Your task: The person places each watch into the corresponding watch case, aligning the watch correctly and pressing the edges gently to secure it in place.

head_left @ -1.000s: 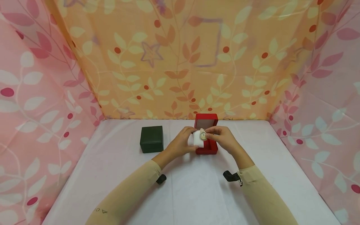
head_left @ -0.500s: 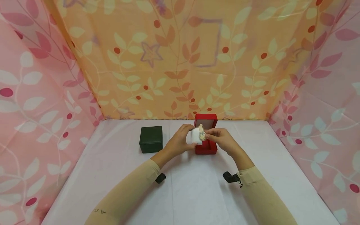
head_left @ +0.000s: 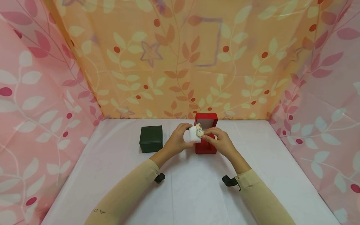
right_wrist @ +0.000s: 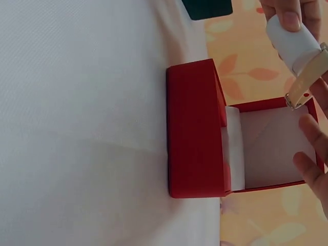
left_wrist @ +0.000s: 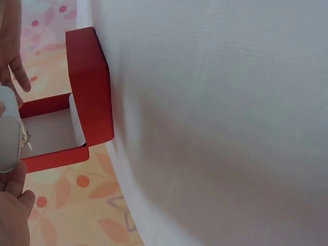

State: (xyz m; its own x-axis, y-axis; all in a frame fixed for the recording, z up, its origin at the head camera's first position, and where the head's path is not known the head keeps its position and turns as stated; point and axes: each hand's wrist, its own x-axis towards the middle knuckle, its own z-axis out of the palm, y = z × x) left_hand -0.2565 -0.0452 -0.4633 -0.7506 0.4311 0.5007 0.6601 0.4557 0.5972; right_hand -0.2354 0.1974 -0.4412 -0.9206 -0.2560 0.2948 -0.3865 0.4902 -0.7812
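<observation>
My left hand (head_left: 183, 136) grips a small white cushion (head_left: 193, 135) with a watch (head_left: 200, 132) wrapped round it, held just above the open red box (head_left: 206, 147). My right hand (head_left: 211, 136) pinches the watch at its right side. The box's lid (head_left: 206, 120) stands upright behind the hands. In the right wrist view the cushion (right_wrist: 293, 45) and the pale strap (right_wrist: 309, 78) hang over the red box (right_wrist: 196, 128), whose pale lined inside holds nothing. The left wrist view shows the cushion (left_wrist: 8, 134) at the left edge beside the red box (left_wrist: 88, 97).
A shut dark green box (head_left: 151, 139) sits on the white tabletop (head_left: 191, 187) left of my hands. Leaf-patterned cloth walls (head_left: 180, 62) close in the back and both sides. Small black wrist cameras (head_left: 229, 180) sit on both sleeves.
Both hands have lifted the cushion with the watch a little higher and further back over the red box, and the watch face has turned slightly.
</observation>
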